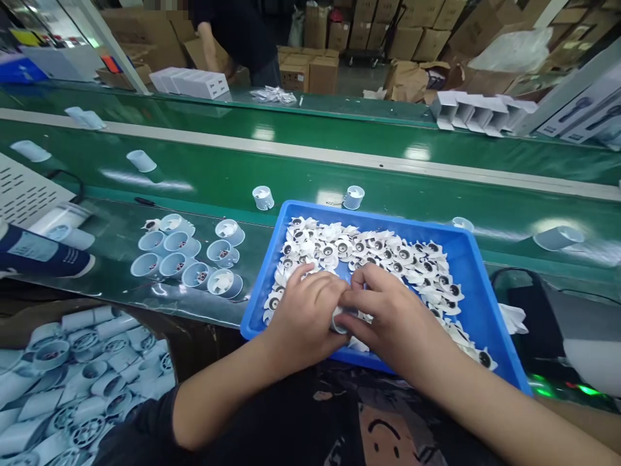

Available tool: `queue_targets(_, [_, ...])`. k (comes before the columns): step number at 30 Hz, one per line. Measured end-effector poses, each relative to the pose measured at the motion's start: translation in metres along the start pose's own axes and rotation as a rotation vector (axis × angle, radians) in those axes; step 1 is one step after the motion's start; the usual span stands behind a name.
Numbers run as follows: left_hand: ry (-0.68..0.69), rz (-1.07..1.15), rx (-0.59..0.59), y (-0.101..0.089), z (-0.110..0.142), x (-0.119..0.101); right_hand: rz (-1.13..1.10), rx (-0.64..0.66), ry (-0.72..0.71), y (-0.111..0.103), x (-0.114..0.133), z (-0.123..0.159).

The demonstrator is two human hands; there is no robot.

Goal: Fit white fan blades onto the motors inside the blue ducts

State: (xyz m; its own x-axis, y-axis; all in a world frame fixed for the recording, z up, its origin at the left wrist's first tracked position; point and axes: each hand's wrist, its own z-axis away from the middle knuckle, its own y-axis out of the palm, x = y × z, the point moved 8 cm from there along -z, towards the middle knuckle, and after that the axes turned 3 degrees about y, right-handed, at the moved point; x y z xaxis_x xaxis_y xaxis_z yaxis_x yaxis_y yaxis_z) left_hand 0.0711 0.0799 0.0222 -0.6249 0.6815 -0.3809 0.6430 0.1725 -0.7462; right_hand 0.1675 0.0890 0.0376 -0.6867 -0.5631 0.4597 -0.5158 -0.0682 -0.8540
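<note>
Over the front of a blue tray (490, 304), my left hand (310, 310) is wrapped round a light-blue plastic cup-shaped housing (340, 321), mostly hidden by the fingers. My right hand (383, 307) meets it from the right, fingers bent and pressed together at the housing's open end. Whether a small part sits between those right fingertips is hidden. Beneath both hands the tray holds many white fan impellers (342, 248) with dark round centres. Left of the tray stands a group of similar housings (226, 283), some with a white impeller inside, others showing reddish wires.
A box of loose housings (92, 388) is at lower left. More housings lie on the green conveyor (204, 168). A dark blue bottle-like container (43, 252) lies at left, a dark device (528, 317) at right. A person (242, 39) stands across the line near white boxes (194, 83).
</note>
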Motion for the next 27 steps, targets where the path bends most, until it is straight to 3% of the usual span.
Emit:
queue_targets(6, [0.013,-0.011,-0.031,-0.011,-0.005,-0.003,-0.143,-0.077,-0.063,-0.008,-0.005,0.001])
queue_targets(10, [-0.025,-0.038,-0.025,-0.029,0.001,0.015,-0.488,0.134,-0.063,-0.015,-0.017,0.021])
queue_targets(12, [-0.112,-0.129,-0.087,-0.047,0.007,0.038,-0.555,0.17,-0.008,-0.021,-0.031,0.036])
queue_targets(14, [-0.275,-0.279,-0.156,-0.07,0.016,0.069,-0.541,0.102,0.085,-0.026,-0.049,0.05])
queue_targets(16, [-0.492,-0.385,-0.144,-0.09,0.026,0.104,-0.515,0.059,0.193,-0.022,-0.065,0.061])
queue_targets(19, [-0.744,-0.352,-0.109,-0.106,0.038,0.144,-0.499,0.064,0.262,-0.009,-0.072,0.071])
queue_targets(21, [-0.83,-0.303,-0.074,-0.103,0.041,0.161,-0.526,0.057,0.239,-0.004,-0.067,0.072])
queue_targets(27, [-0.839,-0.309,0.241,-0.049,0.038,0.18,-0.496,-0.012,0.187,-0.019,-0.063,0.08])
